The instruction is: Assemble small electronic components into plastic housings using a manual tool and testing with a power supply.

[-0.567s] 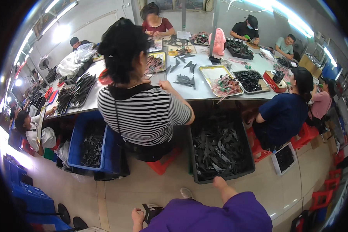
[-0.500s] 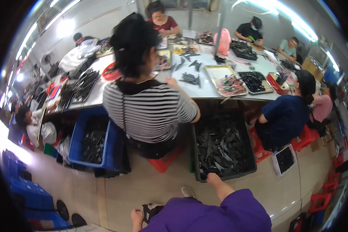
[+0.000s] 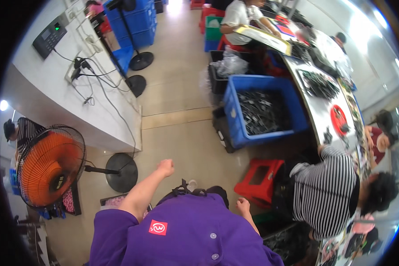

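Note:
My left hand (image 3: 166, 167) is held out ahead of my purple shirt, over the tiled floor. Its fingers are curled into a loose fist, and no object shows in them. Nearer my body on the right, my right hand (image 3: 242, 205) is also curled closed, with nothing visible in it. Closest to it is a red plastic stool (image 3: 260, 182), apart from the fingers. Beyond the stool stands a blue bin (image 3: 236, 116) holding many dark, thin parts (image 3: 264, 113).
A co-worker in a striped top (image 3: 326, 193) sits at the long worktable (image 3: 308, 73) on the right. An orange fan (image 3: 53, 166) with a round black base (image 3: 121, 173) stands left, beside a white wall (image 3: 71, 102) with hanging cables. Blue crates (image 3: 137, 26) are stacked farther off.
My view has swung left, from the worktable to the aisle and fan. My right hand has come away from the dark bin's rim; my left arm has swung forward.

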`<action>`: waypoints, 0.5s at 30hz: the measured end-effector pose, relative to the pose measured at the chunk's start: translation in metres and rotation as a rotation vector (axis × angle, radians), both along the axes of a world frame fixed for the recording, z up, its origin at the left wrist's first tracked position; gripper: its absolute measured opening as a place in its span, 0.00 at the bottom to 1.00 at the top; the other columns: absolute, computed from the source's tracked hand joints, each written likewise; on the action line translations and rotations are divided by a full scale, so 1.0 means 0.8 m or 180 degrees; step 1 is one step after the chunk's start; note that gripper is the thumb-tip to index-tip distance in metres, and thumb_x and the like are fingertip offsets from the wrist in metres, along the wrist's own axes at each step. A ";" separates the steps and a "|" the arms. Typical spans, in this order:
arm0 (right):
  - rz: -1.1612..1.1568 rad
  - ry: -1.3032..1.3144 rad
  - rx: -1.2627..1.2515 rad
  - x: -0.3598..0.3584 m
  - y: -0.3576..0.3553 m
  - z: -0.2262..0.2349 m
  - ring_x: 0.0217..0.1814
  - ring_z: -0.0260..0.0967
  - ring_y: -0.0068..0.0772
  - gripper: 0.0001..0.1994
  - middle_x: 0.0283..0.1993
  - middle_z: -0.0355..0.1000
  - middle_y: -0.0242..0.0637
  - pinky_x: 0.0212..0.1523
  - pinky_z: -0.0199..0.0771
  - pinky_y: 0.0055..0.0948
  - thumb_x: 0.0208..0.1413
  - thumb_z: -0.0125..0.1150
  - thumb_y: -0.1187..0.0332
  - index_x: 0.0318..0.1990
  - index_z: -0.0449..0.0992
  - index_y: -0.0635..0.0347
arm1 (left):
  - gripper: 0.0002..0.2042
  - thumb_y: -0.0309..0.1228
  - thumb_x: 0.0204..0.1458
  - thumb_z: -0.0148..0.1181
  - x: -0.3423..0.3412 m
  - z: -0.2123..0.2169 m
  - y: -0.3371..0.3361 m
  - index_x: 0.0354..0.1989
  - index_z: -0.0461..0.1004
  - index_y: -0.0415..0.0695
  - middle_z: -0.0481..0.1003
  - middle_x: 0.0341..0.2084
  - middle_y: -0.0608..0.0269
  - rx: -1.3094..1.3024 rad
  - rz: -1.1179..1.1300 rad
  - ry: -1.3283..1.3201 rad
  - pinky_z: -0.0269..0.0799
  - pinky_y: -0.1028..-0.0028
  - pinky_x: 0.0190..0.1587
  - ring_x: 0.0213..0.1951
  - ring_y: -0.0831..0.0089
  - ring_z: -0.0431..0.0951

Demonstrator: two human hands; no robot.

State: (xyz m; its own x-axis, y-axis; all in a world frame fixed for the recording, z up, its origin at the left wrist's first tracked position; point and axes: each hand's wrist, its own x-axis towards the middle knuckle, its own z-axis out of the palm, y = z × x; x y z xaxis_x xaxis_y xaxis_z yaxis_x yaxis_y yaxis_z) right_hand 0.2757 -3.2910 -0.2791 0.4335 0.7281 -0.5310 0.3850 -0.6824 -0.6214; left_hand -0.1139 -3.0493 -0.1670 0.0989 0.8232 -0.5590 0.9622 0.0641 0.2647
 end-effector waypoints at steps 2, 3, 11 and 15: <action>0.0149 0.0293 -0.0758 -0.013 0.028 0.013 0.35 0.73 0.35 0.15 0.35 0.74 0.43 0.39 0.72 0.30 0.43 0.51 0.68 0.41 0.73 0.60 | 0.10 0.32 0.42 0.52 -0.006 0.002 0.026 0.35 0.70 0.49 0.70 0.39 0.59 -0.0002 0.0112 -0.0105 0.64 0.60 0.46 0.45 0.60 0.69; 0.0455 0.0015 -0.0822 -0.013 0.040 0.013 0.38 0.72 0.35 0.15 0.36 0.73 0.42 0.41 0.71 0.31 0.43 0.52 0.68 0.41 0.73 0.59 | 0.10 0.33 0.42 0.52 -0.006 0.002 0.038 0.35 0.70 0.48 0.70 0.39 0.58 -0.0082 0.0221 -0.0313 0.64 0.61 0.46 0.45 0.61 0.69; -0.0468 -0.0557 -0.0710 0.074 0.193 -0.010 0.45 0.68 0.43 0.13 0.39 0.71 0.46 0.46 0.68 0.36 0.42 0.52 0.68 0.38 0.74 0.58 | 0.12 0.34 0.40 0.55 -0.079 -0.121 0.196 0.32 0.71 0.41 0.74 0.27 0.52 -0.0434 0.0137 -0.0472 0.70 0.67 0.34 0.31 0.62 0.75; -0.0841 -0.0855 -0.0685 0.066 0.354 0.026 0.41 0.68 0.47 0.14 0.38 0.70 0.49 0.41 0.69 0.41 0.42 0.50 0.65 0.37 0.72 0.60 | 0.10 0.31 0.39 0.55 -0.163 -0.119 0.292 0.27 0.72 0.37 0.74 0.25 0.47 0.0037 0.0371 -0.0375 0.69 0.64 0.35 0.31 0.57 0.75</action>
State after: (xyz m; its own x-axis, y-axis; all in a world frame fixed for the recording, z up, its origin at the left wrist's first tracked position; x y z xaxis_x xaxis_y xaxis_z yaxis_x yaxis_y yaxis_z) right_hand 0.3287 -3.0079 -0.2581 0.7337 0.4585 -0.5015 0.3083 -0.8823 -0.3557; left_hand -0.2442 -2.8158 -0.2622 0.0667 0.8392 -0.5397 0.9107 0.1698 0.3766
